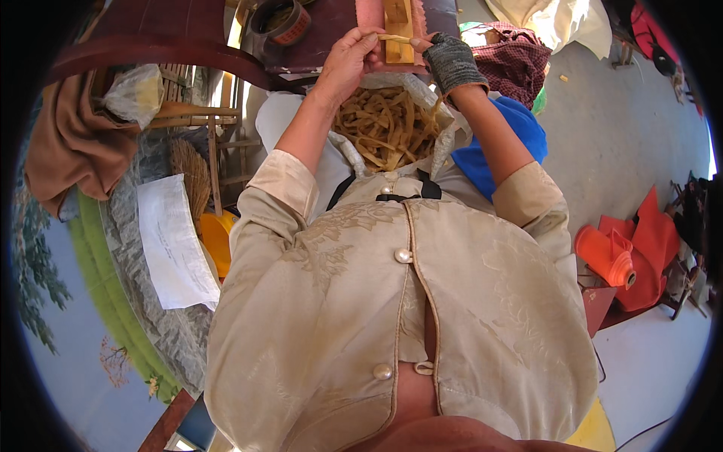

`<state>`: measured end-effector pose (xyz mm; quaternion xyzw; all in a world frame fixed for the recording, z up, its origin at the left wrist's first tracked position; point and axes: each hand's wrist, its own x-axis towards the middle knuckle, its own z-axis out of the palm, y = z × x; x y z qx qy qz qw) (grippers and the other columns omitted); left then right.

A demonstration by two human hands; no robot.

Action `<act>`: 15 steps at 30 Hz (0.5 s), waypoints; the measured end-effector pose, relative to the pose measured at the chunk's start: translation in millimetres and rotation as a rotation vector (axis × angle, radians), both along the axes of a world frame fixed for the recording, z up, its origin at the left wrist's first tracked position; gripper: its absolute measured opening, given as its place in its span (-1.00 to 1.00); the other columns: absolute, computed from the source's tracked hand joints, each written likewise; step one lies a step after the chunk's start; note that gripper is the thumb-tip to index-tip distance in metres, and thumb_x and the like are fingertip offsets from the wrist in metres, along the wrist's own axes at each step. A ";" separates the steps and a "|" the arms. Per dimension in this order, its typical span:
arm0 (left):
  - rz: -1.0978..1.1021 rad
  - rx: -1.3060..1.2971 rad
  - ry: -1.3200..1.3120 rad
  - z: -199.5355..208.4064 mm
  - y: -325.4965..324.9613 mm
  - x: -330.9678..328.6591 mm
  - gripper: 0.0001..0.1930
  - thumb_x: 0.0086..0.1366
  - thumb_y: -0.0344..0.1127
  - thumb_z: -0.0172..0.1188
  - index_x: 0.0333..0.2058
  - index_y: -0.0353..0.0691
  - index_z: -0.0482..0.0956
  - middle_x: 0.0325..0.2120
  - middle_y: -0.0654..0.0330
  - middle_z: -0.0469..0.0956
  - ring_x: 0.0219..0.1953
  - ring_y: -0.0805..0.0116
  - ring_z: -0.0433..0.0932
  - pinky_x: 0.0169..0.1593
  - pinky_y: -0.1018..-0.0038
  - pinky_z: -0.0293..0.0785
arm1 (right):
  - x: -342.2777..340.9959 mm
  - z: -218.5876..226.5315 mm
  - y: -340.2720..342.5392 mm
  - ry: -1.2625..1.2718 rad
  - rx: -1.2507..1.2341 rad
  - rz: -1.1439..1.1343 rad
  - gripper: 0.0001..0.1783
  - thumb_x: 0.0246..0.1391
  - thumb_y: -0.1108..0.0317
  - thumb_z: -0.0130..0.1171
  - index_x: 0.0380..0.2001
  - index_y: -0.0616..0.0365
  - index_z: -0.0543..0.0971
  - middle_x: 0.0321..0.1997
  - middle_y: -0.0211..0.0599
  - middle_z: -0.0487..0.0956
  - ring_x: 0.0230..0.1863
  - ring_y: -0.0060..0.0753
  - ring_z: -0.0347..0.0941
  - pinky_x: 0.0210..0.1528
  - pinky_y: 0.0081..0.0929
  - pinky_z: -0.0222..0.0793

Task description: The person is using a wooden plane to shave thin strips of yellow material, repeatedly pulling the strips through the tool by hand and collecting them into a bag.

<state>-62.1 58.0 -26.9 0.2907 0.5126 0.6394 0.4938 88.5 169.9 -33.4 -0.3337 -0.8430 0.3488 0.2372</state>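
A thin, pale yellow strip (395,38) stretches level between my two hands. Its left end is pinched in the fingertips of my left hand (349,62). The other end is in the closed thumb and fingers of my right hand (453,63), which wears a grey fingerless glove. Directly beneath the strip lies a narrow wooden block (398,51) on a pink cloth (369,13). Closer to my body, an open white sack (446,143) on my lap holds a heap of curled, yellow-brown strips (386,126). What the strips are made of, I cannot tell.
The block and cloth rest on a dark red table (325,34), with a round tin (282,24) at its left. Left stand a dark red chair (162,45) and a straw broom (190,177). A checked cloth bag (516,64) and blue cloth (508,143) lie right, beyond them an orange-red jug (606,256).
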 end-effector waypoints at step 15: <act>0.124 -0.348 0.965 -22.4 6.2 -13.1 -0.71 0.08 -0.12 0.13 -0.32 -0.22 0.52 -0.44 0.09 0.55 -0.39 0.12 0.50 -0.26 0.36 0.39 | 0.1 -8.6 -6.7 -0.256 0.213 -0.044 -0.59 0.06 0.03 -0.07 -0.40 0.19 0.52 -0.36 0.03 0.50 -0.27 0.06 0.43 -0.21 -0.15 0.32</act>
